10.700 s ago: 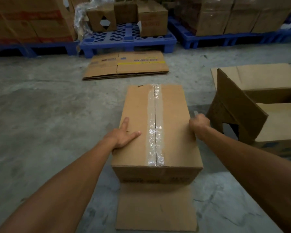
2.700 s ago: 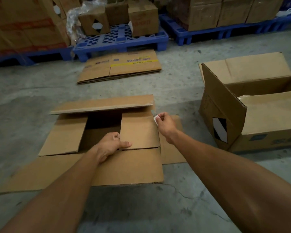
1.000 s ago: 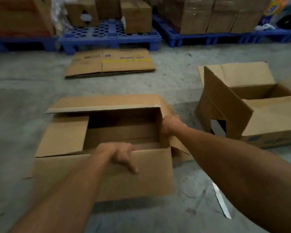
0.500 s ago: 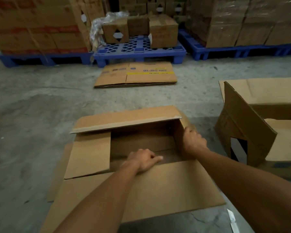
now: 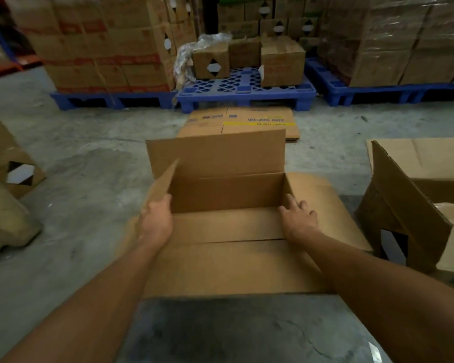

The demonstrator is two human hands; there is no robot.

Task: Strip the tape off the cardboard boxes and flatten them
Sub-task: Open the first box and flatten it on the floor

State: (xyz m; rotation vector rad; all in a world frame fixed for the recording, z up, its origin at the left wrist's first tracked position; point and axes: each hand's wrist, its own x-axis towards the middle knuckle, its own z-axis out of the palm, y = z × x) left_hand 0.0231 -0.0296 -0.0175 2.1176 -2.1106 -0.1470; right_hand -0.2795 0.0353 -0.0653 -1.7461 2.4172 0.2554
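Observation:
An opened brown cardboard box [image 5: 226, 195] sits on the concrete floor in front of me, all its flaps spread; the far flap stands upright and the near flap lies flat toward me. My left hand [image 5: 155, 224] grips the box's left end wall by the raised left flap. My right hand [image 5: 298, 218] rests on the right end wall, fingers reaching over its edge. A strip of peeled tape [image 5: 375, 351] lies on the floor at the lower right.
A flattened box [image 5: 260, 121] lies ahead before a blue pallet [image 5: 244, 94] carrying small boxes. Another opened box [image 5: 414, 200] stands close on the right. More cardboard [image 5: 8, 166] lies at the left. Tall stacked cartons on pallets line the back.
My left hand moved from the near wall to the left end wall. The far flap has swung upright, and my right hand stays at the right end wall.

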